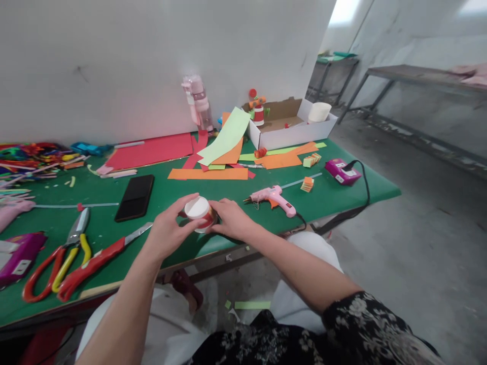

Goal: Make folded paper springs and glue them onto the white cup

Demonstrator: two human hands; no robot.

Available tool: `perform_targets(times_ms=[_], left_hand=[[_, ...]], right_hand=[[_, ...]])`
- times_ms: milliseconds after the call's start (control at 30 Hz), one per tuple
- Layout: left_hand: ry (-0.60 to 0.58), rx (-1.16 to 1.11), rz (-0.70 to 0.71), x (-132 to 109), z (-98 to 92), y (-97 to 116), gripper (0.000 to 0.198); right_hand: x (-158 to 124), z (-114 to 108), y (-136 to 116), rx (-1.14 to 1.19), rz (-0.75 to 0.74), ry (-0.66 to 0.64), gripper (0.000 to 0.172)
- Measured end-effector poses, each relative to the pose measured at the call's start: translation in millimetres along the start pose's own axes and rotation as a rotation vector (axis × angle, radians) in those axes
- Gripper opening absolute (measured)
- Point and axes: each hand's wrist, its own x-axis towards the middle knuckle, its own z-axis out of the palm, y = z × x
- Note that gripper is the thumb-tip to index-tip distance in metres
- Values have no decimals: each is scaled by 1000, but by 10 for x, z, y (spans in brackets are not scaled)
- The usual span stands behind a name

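A small white paper cup (197, 208) with a red band stands tilted near the table's front edge, its white end facing up toward me. My left hand (170, 226) curls round its left side, thumb at the front. From the right, my right hand (230, 219) presses its fingers against the cup's other side. Both hands are closed on it. To the right lies a pink glue gun (274, 198) with its tip toward my right hand. A black phone (135, 197) lies left of my left hand.
Scissors (78, 228), yellow-handled pliers (68, 263) and a red-handled knife (99, 259) lie at the left. Behind are red sheets (152, 152), orange and green strips (207, 174), a pink bottle (198, 104) and a white box (294, 137). Folded paper pieces (307, 184) lie right.
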Motion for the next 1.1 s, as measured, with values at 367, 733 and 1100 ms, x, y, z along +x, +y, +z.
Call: perform_targets(times_ms=[367, 733, 1100], left_hand=[[-75, -25, -52, -30, -157, -258, 71], [-100, 127, 12, -22, -28, -318, 66], [-207, 76, 39, -15, -91, -385, 69]], right_hand=[[-160, -141, 159, 97, 51, 95, 39], [-111, -12, 94, 133, 98, 115, 37], [-60, -82, 137, 107, 6, 10, 58]])
